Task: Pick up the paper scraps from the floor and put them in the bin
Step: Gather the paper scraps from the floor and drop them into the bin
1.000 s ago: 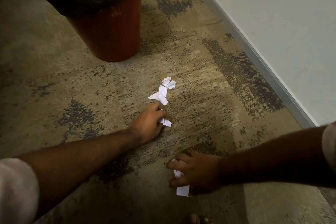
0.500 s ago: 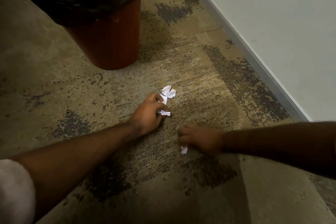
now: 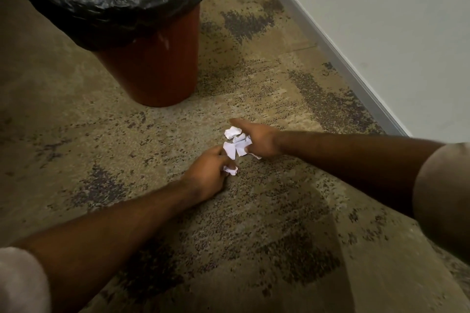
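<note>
Your left hand (image 3: 208,173) has its grip curled round a small crumpled white paper scrap (image 3: 231,170), which pokes out past the fingers low against the mottled beige-and-grey carpet floor (image 3: 279,211). Your right hand (image 3: 259,142) lies just beyond it, thumb stretched forward and fingers bent round a loose cluster of crumpled white paper scraps (image 3: 235,143); some are pinched in that grip, but whether the topmost piece is held or only lies on the carpet you cannot tell from here. The two hands are nearly touching over the same small pile.

Judged from this, you are at the gathering stage: the visible scraps are collected in or beside your hands, and none has gone in yet. The red plastic bin with the black liner bag (image 3: 152,63) stands near, up and to your left, its mouth open. What is left is lifting both handfuls and dropping them inside
</note>
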A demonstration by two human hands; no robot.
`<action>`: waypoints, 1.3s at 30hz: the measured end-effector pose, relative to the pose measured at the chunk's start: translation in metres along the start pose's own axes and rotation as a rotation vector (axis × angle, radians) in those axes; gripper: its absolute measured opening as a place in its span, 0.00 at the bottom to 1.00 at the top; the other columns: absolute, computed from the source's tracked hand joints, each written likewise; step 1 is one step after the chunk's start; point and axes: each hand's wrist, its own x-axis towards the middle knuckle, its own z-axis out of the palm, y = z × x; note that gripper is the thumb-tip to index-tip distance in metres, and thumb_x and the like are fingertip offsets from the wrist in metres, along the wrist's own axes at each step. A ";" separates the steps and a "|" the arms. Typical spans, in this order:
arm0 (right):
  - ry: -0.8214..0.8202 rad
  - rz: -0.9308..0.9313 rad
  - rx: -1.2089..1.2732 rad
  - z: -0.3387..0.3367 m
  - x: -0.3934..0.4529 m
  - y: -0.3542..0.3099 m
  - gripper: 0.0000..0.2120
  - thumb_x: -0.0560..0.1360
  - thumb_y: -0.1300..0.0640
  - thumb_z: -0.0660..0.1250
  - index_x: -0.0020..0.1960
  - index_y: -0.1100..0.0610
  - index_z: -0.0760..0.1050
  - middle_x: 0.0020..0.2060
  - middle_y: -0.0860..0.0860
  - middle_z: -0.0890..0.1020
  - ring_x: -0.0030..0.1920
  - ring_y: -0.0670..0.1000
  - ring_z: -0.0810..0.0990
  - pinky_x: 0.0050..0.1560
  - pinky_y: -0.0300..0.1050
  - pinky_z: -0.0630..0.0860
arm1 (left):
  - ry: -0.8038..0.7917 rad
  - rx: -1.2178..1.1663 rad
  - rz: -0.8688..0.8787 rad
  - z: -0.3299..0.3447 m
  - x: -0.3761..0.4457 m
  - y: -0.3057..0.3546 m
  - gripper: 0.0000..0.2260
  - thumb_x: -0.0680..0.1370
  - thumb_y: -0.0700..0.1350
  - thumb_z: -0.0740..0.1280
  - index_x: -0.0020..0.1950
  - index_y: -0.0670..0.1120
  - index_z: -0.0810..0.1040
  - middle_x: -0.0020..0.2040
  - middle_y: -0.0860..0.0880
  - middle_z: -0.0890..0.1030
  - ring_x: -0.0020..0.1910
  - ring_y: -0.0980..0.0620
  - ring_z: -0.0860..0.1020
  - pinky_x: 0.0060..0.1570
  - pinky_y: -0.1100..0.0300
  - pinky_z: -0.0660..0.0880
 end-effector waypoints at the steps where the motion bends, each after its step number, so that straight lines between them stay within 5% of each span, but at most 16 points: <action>1: -0.021 0.007 -0.030 -0.001 0.004 -0.003 0.38 0.76 0.64 0.65 0.80 0.51 0.50 0.74 0.56 0.67 0.67 0.57 0.73 0.55 0.39 0.70 | 0.009 -0.003 0.011 -0.001 -0.002 -0.002 0.09 0.74 0.35 0.70 0.52 0.44 0.84 0.56 0.45 0.78 0.54 0.47 0.77 0.50 0.60 0.73; 8: 0.024 0.028 -0.095 0.006 0.009 -0.007 0.23 0.76 0.62 0.67 0.70 0.54 0.68 0.62 0.57 0.77 0.55 0.56 0.78 0.51 0.45 0.76 | 0.095 0.134 -0.084 -0.005 -0.019 -0.023 0.14 0.75 0.39 0.70 0.56 0.54 0.83 0.62 0.53 0.76 0.60 0.46 0.68 0.54 0.55 0.67; 13: -0.022 0.000 -0.050 0.006 0.001 -0.004 0.12 0.76 0.61 0.69 0.58 0.56 0.76 0.60 0.55 0.78 0.59 0.55 0.77 0.59 0.48 0.75 | 0.049 0.045 -0.067 -0.011 -0.013 -0.024 0.11 0.73 0.34 0.71 0.51 0.47 0.86 0.57 0.45 0.78 0.58 0.44 0.75 0.56 0.57 0.71; 21: 0.031 0.001 0.109 -0.012 -0.013 -0.001 0.08 0.75 0.61 0.71 0.54 0.56 0.78 0.53 0.52 0.80 0.54 0.52 0.78 0.51 0.43 0.73 | 0.096 -0.115 -0.207 -0.026 -0.019 -0.030 0.08 0.72 0.36 0.74 0.48 0.46 0.87 0.52 0.46 0.80 0.49 0.52 0.76 0.43 0.70 0.67; 27: 0.156 -0.015 0.467 -0.023 -0.018 -0.033 0.08 0.75 0.62 0.71 0.54 0.57 0.77 0.45 0.50 0.81 0.40 0.47 0.79 0.36 0.39 0.76 | 0.370 -0.447 -0.346 -0.057 -0.007 -0.019 0.08 0.72 0.39 0.76 0.49 0.47 0.85 0.47 0.50 0.84 0.39 0.59 0.78 0.37 0.69 0.72; 30: 0.168 -0.045 0.647 -0.026 -0.022 -0.063 0.09 0.75 0.65 0.70 0.55 0.60 0.77 0.51 0.56 0.82 0.47 0.52 0.79 0.54 0.54 0.79 | 0.477 -0.682 -0.392 -0.076 -0.001 -0.003 0.08 0.73 0.39 0.75 0.46 0.52 0.83 0.46 0.52 0.84 0.39 0.54 0.80 0.38 0.63 0.76; 32: 0.188 -0.074 0.779 -0.030 -0.027 -0.082 0.10 0.75 0.68 0.68 0.56 0.61 0.76 0.54 0.59 0.82 0.50 0.53 0.79 0.59 0.56 0.77 | 0.530 -0.787 -0.373 -0.090 0.002 0.007 0.07 0.74 0.37 0.74 0.46 0.50 0.83 0.45 0.50 0.84 0.42 0.49 0.82 0.43 0.56 0.81; 39: 0.324 -0.119 1.077 -0.049 -0.049 -0.132 0.13 0.73 0.75 0.61 0.52 0.62 0.74 0.45 0.61 0.79 0.38 0.53 0.77 0.34 0.45 0.75 | 0.657 -0.869 -0.251 -0.130 -0.010 0.031 0.08 0.75 0.35 0.71 0.48 0.47 0.83 0.45 0.48 0.85 0.44 0.50 0.84 0.47 0.52 0.83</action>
